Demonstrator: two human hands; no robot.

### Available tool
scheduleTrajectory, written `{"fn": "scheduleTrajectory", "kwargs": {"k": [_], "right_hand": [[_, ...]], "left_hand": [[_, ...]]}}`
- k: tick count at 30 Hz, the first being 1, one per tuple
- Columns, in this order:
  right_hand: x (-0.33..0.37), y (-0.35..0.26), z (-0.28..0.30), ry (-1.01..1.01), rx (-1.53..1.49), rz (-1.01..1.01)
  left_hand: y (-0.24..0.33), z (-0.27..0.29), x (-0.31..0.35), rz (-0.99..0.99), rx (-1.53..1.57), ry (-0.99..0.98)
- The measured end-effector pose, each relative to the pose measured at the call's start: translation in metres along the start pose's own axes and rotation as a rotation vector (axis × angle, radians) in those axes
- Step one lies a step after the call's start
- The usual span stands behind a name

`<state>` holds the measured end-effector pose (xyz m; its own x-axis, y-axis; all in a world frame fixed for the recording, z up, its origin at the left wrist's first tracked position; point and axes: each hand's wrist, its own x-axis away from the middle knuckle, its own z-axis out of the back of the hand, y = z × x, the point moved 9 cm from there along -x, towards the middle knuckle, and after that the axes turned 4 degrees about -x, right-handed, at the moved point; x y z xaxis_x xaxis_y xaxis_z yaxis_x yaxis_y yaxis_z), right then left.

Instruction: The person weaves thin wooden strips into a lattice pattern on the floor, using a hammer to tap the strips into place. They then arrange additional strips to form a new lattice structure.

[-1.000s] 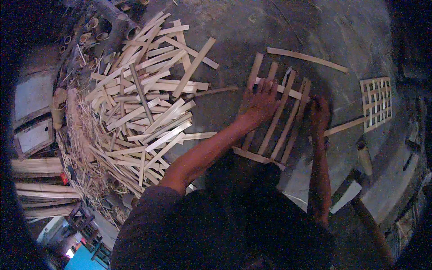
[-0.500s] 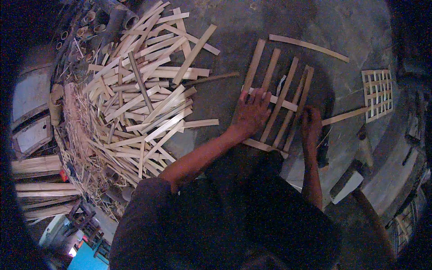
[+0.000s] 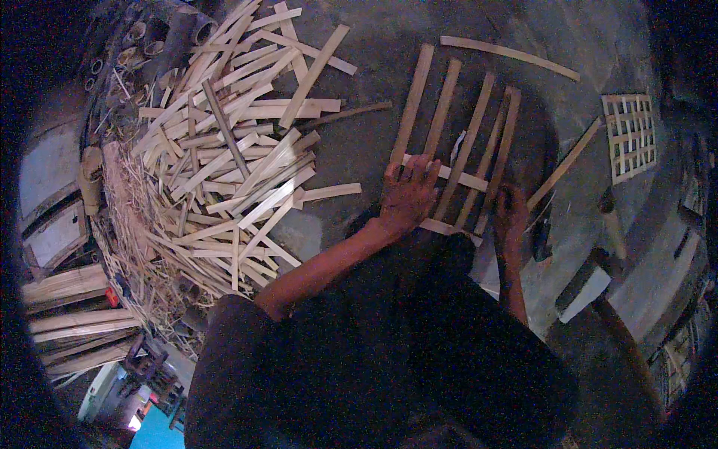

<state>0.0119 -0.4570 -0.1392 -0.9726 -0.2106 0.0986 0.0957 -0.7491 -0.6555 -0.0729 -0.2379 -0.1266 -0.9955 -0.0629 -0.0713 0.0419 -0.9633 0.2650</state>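
On the grey floor lies a flat frame of bamboo slats (image 3: 458, 127): several long strips side by side, crossed by two short ones. My left hand (image 3: 407, 193) presses flat on its near left part, fingers spread over the upper cross strip (image 3: 467, 178). My right hand (image 3: 511, 215) rests on the near right end of the slats, fingers curled down; what it grips, if anything, is hidden in shadow.
A big heap of loose bamboo strips (image 3: 224, 150) covers the floor to the left. A single long strip (image 3: 508, 54) lies beyond the frame. A finished small lattice (image 3: 630, 135) sits at the right. A hammer-like tool (image 3: 609, 217) lies near my right hand.
The view has shifted, so the frame and hands sit slightly lower and nearer. My hands stay on the slats, the left one pressing at almost the same spot.
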Motion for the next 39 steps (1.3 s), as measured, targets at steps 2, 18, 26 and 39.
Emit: {"fn": "scheduleTrajectory", "kwargs": {"k": [2,18,26,39], "right_hand": [[0.007,-0.002,0.001,0.018,-0.048,-0.015],[0.036,-0.018,0.005,-0.028,-0.05,-0.043],[0.04,-0.006,0.004,-0.01,0.029,-0.137],[0.047,0.008,-0.002,0.033,-0.111,-0.183]], "left_hand": [[0.003,0.005,0.003,0.006,-0.043,-0.009],[0.0,-0.014,0.029,0.025,-0.114,-0.142],[-0.002,-0.008,0.026,-0.01,0.039,-0.037],[-0.013,-0.037,0.033,0.081,0.103,-0.23]]}}
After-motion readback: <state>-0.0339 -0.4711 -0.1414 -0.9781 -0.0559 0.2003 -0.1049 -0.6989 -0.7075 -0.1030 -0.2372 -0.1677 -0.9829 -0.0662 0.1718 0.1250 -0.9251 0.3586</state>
